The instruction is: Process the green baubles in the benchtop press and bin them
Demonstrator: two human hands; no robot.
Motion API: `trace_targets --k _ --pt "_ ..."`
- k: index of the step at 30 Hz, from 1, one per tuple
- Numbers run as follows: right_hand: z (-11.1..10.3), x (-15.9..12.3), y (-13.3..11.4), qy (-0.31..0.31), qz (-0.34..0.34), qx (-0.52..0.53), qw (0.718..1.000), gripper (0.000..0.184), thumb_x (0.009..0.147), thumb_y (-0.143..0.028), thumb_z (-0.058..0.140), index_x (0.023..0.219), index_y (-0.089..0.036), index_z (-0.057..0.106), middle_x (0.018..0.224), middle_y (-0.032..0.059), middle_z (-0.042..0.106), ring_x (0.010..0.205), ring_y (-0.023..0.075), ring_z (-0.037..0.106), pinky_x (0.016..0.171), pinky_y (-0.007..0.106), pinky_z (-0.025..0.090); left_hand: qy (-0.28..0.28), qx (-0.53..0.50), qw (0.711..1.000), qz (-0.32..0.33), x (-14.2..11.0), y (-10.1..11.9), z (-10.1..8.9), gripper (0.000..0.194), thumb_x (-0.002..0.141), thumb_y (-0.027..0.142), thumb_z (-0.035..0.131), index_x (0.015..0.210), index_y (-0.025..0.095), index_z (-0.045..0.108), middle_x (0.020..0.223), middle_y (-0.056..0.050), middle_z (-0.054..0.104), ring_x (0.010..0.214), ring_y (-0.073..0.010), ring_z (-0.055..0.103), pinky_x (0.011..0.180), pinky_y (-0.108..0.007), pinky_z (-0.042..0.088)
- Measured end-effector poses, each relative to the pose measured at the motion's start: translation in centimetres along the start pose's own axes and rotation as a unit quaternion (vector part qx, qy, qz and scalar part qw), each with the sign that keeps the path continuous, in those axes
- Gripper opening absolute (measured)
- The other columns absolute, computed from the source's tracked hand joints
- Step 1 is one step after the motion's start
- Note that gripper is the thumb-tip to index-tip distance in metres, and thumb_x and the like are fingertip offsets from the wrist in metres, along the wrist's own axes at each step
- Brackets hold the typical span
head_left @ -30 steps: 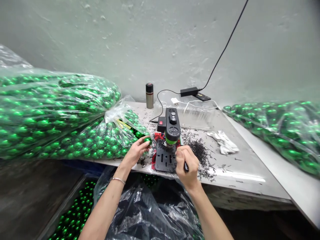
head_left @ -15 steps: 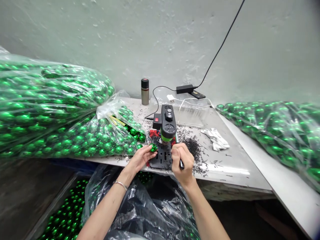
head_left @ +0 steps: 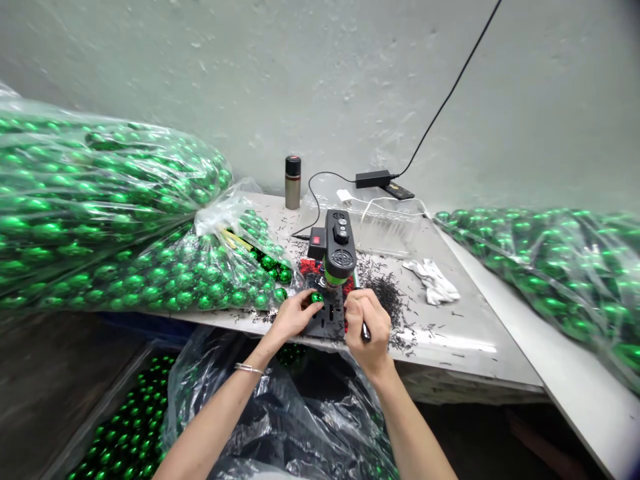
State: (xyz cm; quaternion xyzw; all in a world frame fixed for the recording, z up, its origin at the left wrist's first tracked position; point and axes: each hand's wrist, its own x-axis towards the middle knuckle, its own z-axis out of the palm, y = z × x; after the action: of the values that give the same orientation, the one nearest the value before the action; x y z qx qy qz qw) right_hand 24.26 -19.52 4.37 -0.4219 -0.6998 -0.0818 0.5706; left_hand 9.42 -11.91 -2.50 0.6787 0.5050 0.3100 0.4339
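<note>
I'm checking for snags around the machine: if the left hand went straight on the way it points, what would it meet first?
Probably the lower end of the black machine head, with the green ball held by the left hand touching first; depth is unclear, so it might pass beneath.

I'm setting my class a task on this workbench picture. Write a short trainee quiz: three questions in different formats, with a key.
1. Multiple choice: what does the left hand hold?
a) a white cable
b) a green ball
c) a white glove

2. True or false: the flask stands upright on the table.

3. Fill in the missing word: the right hand is closed around a black ____.

Key: 1. b; 2. true; 3. handle.
</note>
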Motion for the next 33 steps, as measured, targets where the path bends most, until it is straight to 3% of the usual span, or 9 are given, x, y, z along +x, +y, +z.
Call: trace_targets --k 4,8,13,20,28,33 --pt "-0.1 0.1 -0.1 -0.001 -0.004 -0.007 1.0 0.022 0.092 -0.004 0.043 0.079 -0.021 0.048 0.071 0.0006 0.051 0.068 0.0128 0.051 0.061 0.026 0.044 -0.012 0.17 0.981 0.095 0.0 0.8 0.3 0.038 0.087 0.032 0.065 0.121 0.015 0.067 0.113 -0.013 0.073 0.104 -0.0284 0.068 0.094 -0.039 0.051" --pt "-0.1 0.1 -0.1 -0.006 -0.005 -0.013 1.0 0.021 0.092 -0.004 0.043 0.08 -0.021 0.048 0.072 0.0011 0.051 0.068 0.0126 0.051 0.06 0.026 0.044 -0.03 0.227 0.962 0.148 0.0 0.7 0.4 0.036 0.088 0.028 0.064 0.12 0.012 0.066 0.111 -0.016 0.072 0.107 -0.0317 0.068 0.093 -0.042 0.052" --pt "-0.2 0.0 -0.1 -0.007 -0.003 -0.014 1.0 0.021 0.092 -0.003 0.043 0.081 -0.02 0.049 0.073 0.0015 0.052 0.068 0.0125 0.051 0.061 0.026 0.045 -0.001 0.2 0.962 0.185 0.4 -0.8 1.2 0.033 0.088 0.032 0.066 0.116 0.015 0.068 0.107 -0.013 0.072 0.102 -0.0282 0.068 0.091 -0.04 0.053" --pt "-0.2 -0.1 -0.1 -0.01 -0.005 -0.01 1.0 0.022 0.091 -0.003 0.042 0.079 -0.021 0.048 0.073 0.0013 0.051 0.069 0.013 0.052 0.061 0.026 0.045 0.114 0.125 0.955 0.244 0.2 -3.0 3.2 0.033 0.089 0.04 0.067 0.112 0.017 0.07 0.108 -0.012 0.071 0.102 -0.0268 0.065 0.091 -0.043 0.052" --pt "1.3 -2.9 1.4 0.013 -0.017 0.0 1.0 0.021 0.092 -0.008 0.041 0.077 -0.022 0.047 0.074 0.002 0.053 0.068 0.0144 0.051 0.06 0.028 0.044 0.118 0.126 0.955 0.243 0.2 -3.4 3.4 0.033 0.087 0.041 0.069 0.112 0.02 0.071 0.108 -0.011 0.071 0.1 -0.0263 0.064 0.088 -0.042 0.051" --pt "2.3 -3.9 2.0 0.051 -0.013 -0.011 0.999 0.026 0.097 -0.015 0.036 0.073 -0.023 0.045 0.071 0.0001 0.05 0.067 0.0152 0.053 0.07 0.034 0.049 0.1 0.122 0.961 0.225 0.0 -3.0 3.2 0.032 0.086 0.038 0.071 0.113 0.02 0.07 0.109 -0.011 0.071 0.102 -0.0266 0.063 0.091 -0.044 0.05"
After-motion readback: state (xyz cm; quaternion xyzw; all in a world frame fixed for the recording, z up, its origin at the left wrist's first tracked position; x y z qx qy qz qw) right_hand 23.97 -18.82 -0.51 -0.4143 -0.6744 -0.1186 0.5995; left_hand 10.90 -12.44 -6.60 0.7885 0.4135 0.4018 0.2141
